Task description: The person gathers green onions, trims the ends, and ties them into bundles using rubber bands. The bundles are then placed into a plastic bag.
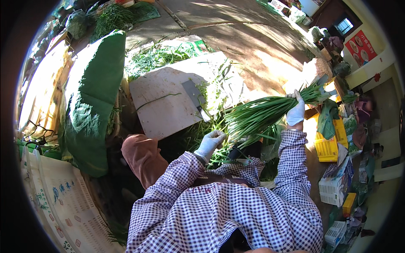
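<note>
My right hand, in a white glove, grips a large bunch of long green leafy stalks, which look like Chinese chives, near one end. The bunch lies sideways over my lap, its other end towards my left hand. That hand, also gloved, has its fingertips pinched together beside the lower leaves; whether a thin leaf is between them I cannot tell. Beyond it a pale board carries a cleaver with its handle towards me, a single dark green stalk and scattered green trimmings.
Loose greens lie behind the board. A green cloth or sheet covers something at the left, near a white perforated crate. To the right stand a yellow plastic crate and a white basket. More greens are heaped at the far left.
</note>
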The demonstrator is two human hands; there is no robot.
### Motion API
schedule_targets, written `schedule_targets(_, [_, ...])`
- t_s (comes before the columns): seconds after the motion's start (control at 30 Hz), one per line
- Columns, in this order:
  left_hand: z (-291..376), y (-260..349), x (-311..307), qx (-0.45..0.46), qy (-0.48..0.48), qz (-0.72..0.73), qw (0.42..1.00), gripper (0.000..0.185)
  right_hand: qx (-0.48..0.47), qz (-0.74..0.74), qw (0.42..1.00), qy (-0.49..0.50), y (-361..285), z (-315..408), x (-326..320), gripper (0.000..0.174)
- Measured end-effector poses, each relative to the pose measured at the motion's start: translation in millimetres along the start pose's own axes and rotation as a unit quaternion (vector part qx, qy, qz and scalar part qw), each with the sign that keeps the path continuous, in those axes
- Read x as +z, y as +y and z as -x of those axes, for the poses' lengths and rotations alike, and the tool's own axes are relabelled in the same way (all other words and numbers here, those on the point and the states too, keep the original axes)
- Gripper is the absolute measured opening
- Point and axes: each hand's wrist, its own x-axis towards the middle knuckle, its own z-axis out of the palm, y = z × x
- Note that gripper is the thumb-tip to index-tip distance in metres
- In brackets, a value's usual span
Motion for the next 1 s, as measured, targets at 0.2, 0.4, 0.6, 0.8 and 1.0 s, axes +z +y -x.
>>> schedule_targets(0.2, [3, -7, -4, 0.192, 0.108, -0.103, 0.97, 0.019, 0.003, 0.013, 1.0, -0.012, 0, 3, 6, 0.014])
schedule_targets(0.4, [-6, -8, 8, 0.232, 0.18, -0.353, 0.888, 0.046, 0.016, 0.011, 1.0, 0.0, 20, 8, 17, 0.011])
schedule_targets(0.6, [-17, -7, 5, 0.112, 0.11, 0.022, 0.987, 0.034, 0.03, -0.005, 1.0, -0.005, 43, 2, 17, 0.012])
schedule_targets(0.8, [-10, 2, -1, 0.058, 0.057, 0.02, 0.997, 0.022, 0.049, -0.005, 0.999, 0.016, 53, 1, 22, 0.014])
schedule_targets(1.0, [-21, -10, -6, 0.116, 0.109, -0.28, 0.947, 0.016, 0.045, 0.022, 0.999, 0.002, 51, 12, 38, 0.016])
